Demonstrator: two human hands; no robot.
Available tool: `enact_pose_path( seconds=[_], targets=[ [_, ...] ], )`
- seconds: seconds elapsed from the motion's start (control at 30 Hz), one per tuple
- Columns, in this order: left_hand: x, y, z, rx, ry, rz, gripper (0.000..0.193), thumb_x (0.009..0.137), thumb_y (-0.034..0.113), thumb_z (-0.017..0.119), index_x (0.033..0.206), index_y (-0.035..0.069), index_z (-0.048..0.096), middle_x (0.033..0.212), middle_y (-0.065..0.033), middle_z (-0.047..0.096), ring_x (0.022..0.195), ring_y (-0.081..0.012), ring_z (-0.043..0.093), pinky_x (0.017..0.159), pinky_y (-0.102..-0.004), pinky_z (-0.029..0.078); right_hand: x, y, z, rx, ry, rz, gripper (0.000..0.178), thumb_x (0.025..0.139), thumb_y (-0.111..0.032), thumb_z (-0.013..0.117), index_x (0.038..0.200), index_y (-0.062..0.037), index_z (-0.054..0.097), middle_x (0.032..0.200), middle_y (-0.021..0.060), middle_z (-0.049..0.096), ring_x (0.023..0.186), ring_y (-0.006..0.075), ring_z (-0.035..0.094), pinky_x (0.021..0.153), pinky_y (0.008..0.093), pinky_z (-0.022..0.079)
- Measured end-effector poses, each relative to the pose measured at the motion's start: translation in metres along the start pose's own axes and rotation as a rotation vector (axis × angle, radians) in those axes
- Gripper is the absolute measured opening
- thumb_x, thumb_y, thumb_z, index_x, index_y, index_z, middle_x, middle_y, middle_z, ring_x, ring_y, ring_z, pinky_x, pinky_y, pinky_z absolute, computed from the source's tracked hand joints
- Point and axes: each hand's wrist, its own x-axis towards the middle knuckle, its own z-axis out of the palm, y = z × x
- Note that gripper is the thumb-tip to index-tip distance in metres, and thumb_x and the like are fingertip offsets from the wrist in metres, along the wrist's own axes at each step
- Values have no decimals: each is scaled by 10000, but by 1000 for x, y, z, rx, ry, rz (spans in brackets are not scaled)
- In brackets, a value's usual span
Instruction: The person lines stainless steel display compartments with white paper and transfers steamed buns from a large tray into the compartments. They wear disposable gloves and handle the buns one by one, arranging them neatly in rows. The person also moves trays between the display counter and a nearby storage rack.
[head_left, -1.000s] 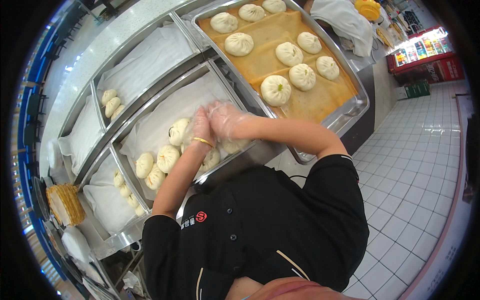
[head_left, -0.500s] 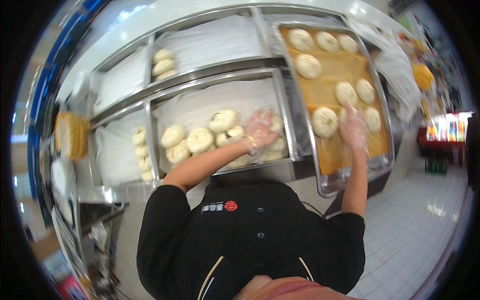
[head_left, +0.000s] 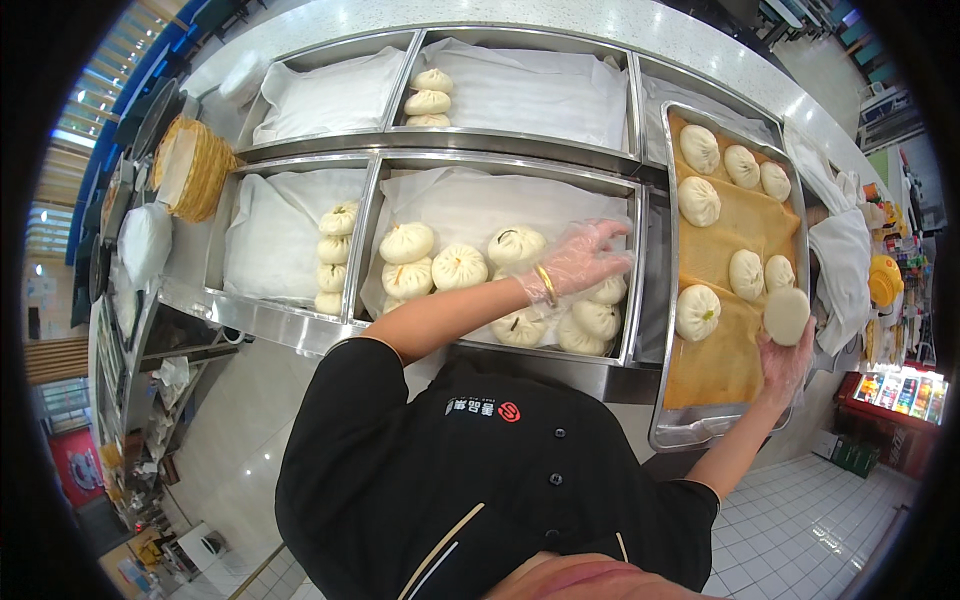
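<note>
My right hand, in a clear plastic glove, grips a steamed bun at the near right of a metal tray. The bun is tilted so that its pale flat underside shows. Pleated white buns sit around it on the tray's tan cloth liner. Over the middle bin, my gloved left hand is open with fingers apart, holding nothing visible. Buns with dark or orange specks of filling lie below and beside it; my left forearm hides part of them.
More paper-lined steel bins stand left and beyond, some with a short row of buns. Stacked woven rounds and a white bag are at the left; white cloths lie to the tray's right.
My right hand has lifted and tipped a bun from the tray liner. My left hand has risen off the buns at the bin's right side. The whole view has shifted and sharpened.
</note>
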Motion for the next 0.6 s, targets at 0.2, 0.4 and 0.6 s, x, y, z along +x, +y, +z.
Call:
enact_pose_path(
  seconds=[0.2, 0.4, 0.6],
  targets=[
    [5, 33, 3, -1242, -370, -405, 598, 823, 464, 651, 1263, 105, 463, 1193, -122, 554, 1137, -239, 529, 904, -436, 482, -19, 53, 208, -976, -430, -204, 517, 760, -168, 672, 1240, -56, 517, 1115, 65, 583, 1036, 185, 563, 817, 315, 490],
    [3, -3, -35, -1464, -238, -342, 452, 892, 327, 598, 1274, 144, 439, 1218, -99, 539, 1110, -255, 555, 906, -498, 489, -1, 110, 269, -1415, -734, -627, 655, 699, -143, 742, 1284, -81, 454, 1256, 170, 491, 1154, 337, 486, 976, 407, 401],
    [-6, -21, -108, -1466, 52, -268, 404, 889, 322, 571, 1232, 131, 474, 1212, -140, 537, 1112, -332, 548, 921, -551, 472, 13, 113, 266, -1364, -767, -506, 569, 728, -122, 712, 1244, -62, 480, 1260, 179, 473, 1162, 344, 468, 986, 402, 384]
  ],
)
